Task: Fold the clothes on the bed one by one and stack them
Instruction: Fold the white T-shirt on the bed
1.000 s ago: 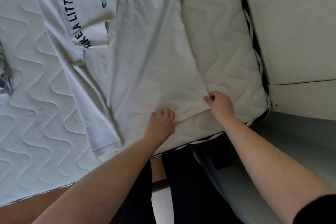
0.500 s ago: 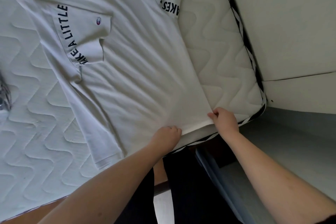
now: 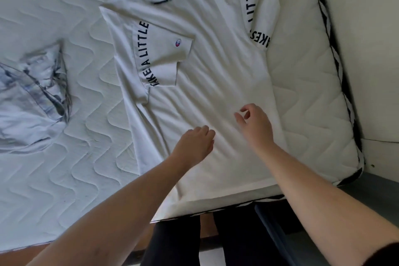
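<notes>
A white T-shirt (image 3: 216, 75) with black lettering on its sleeves lies flat on the mattress, collar away from me, hem at the near edge. Its left sleeve is folded in over the chest, and the right sleeve lies at the far right. My left hand (image 3: 194, 143) rests on the lower part of the shirt with its fingers loosely curled. My right hand (image 3: 255, 124) hovers just over the cloth to the right of it, fingers apart and holding nothing.
A pale blue and white patterned garment (image 3: 30, 101) lies crumpled at the left on the quilted white mattress (image 3: 75, 168). The mattress corner with its black-and-white trim (image 3: 354, 136) meets a white wall at the right. My dark-clothed legs stand at the bed's near edge.
Both hands have let go of the shirt's hem and moved up onto its lower body. The view has shifted so the whole shirt and the blue garment show.
</notes>
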`<state>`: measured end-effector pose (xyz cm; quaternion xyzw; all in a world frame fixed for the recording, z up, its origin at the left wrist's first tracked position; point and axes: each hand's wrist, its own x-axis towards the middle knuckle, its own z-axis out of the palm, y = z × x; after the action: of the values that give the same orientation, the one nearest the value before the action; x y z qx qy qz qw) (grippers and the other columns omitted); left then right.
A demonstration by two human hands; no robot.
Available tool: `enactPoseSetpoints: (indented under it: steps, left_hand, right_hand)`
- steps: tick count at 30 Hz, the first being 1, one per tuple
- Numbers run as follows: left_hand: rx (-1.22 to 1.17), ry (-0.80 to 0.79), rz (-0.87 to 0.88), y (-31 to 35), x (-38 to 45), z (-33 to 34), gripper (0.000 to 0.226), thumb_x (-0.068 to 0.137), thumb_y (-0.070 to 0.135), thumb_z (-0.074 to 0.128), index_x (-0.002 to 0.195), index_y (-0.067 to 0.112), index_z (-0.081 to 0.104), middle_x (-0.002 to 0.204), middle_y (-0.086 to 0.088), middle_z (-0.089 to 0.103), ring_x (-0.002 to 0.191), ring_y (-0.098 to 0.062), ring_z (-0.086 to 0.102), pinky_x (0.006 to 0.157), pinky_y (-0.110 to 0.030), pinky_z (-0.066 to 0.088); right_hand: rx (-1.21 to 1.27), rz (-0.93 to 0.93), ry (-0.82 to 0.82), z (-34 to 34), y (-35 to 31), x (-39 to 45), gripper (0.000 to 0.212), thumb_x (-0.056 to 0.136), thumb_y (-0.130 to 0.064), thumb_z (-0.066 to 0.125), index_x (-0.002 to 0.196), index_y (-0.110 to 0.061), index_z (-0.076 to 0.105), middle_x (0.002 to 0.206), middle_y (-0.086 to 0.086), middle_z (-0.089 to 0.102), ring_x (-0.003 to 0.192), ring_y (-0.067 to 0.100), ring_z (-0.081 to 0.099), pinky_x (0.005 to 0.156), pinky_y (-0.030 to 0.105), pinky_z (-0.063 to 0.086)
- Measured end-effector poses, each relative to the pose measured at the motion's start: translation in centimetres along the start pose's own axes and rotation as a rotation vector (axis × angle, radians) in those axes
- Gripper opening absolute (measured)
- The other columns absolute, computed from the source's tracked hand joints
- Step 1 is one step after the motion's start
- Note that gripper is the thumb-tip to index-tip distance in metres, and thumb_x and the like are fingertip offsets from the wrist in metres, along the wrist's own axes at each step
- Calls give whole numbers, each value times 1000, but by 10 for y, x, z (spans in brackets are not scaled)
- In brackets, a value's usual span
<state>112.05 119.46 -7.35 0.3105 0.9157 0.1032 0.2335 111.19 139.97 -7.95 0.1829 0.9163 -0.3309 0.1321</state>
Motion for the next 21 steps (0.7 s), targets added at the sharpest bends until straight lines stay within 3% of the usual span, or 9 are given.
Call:
enactPoseSetpoints:
  steps: [5,9,11,13,17,19,21]
  left_hand:
    - [23,144,-120,-71,-4,-33,25,95,17,49,114,5,61,106,-14,60,95,-33,59,76,-42,45]
    - [-32,285,-280,-129,-17,-53,23,94,13,55,114,5,63,104,-15,62,91,-35,61,77,-45,49]
    - [-88,349,-393,-156,-22,-61,21,93,10,57,112,5,64,103,-15,62,89,-36,61,76,-45,49]
    - [-155,368,-495,-179,-27,-66,19,94,9,57,111,6,65,104,-14,63,89,-36,61,77,-44,47]
    - [-283,255,-610,-210,-31,-66,16,96,17,57,108,9,65,99,-9,65,91,-30,62,81,-43,50]
    - [-296,181,-580,-213,-29,-64,18,94,25,63,104,10,67,98,-7,67,90,-28,64,82,-42,50]
    - [-275,129,-538,-212,-26,-61,23,93,34,64,101,13,69,96,-4,68,90,-25,65,82,-40,49]
  right_hand:
    - [89,-92,-106,36,-71,39,25,92,-33,62,110,-17,61,93,-5,62,83,12,57,73,24,41]
    - [300,6,-202,66,-116,62,30,92,-26,65,119,-14,60,99,-4,66,84,9,60,66,2,38]
    - [365,62,-241,80,-135,74,36,92,-27,65,124,-12,57,103,-5,64,87,8,59,64,-3,36]
    - [420,128,-275,94,-154,87,44,90,-30,67,128,-11,54,107,-4,62,91,8,58,69,3,39]
    - [312,253,-310,120,-181,109,46,82,-33,73,116,-6,57,109,8,64,98,24,63,84,34,51]
    - [225,234,-311,125,-189,116,36,81,-31,71,103,-4,61,97,10,64,95,30,65,76,34,51]
    - [161,163,-295,123,-195,123,25,86,-30,66,94,-8,57,86,7,61,88,29,62,66,29,41]
